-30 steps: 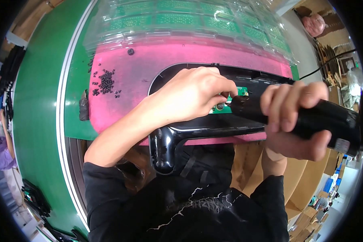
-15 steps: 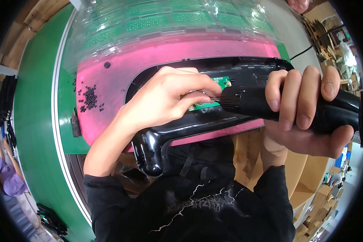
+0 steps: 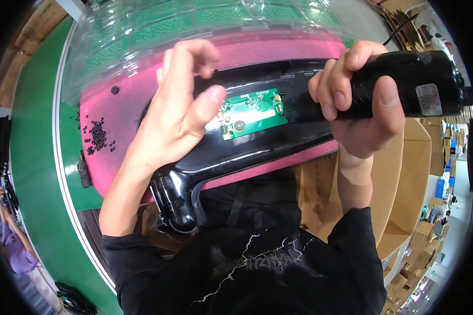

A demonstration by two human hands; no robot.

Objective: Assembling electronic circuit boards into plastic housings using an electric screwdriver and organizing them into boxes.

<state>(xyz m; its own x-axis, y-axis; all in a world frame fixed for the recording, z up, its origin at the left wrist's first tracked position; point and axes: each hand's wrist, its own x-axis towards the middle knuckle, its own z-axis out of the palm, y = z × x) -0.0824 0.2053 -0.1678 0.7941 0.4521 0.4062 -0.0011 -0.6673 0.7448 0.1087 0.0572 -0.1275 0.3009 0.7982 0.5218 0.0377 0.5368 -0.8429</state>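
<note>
My right hand (image 3: 352, 100) is wrapped round a thick black electric screwdriver (image 3: 404, 79) with a white label. Its ribbed front end (image 3: 302, 107) reaches the right edge of a green circuit board (image 3: 255, 116); whether the tip touches is hidden. The board lies in a long glossy black plastic housing (image 3: 247, 152), whose rounded arm (image 3: 181, 210) sticks out toward me. My left hand (image 3: 186, 100) hovers over the housing's left part, thumb and fingers apart and slightly blurred. Nothing clear shows in it.
A pink mat (image 3: 113, 152) lies under the housing. Small black screws (image 3: 97, 136) are heaped on its left, near a round black piece (image 3: 115, 90). Clear plastic trays (image 3: 194, 31) with green boards stand behind. A cardboard box (image 3: 389, 173) is at right; a person in purple (image 3: 18, 244) is far left.
My left hand has let go near the screwdriver's front end, moved up and left and opened, uncovering the board. My right hand and the screwdriver have moved up and turned, showing the label.
</note>
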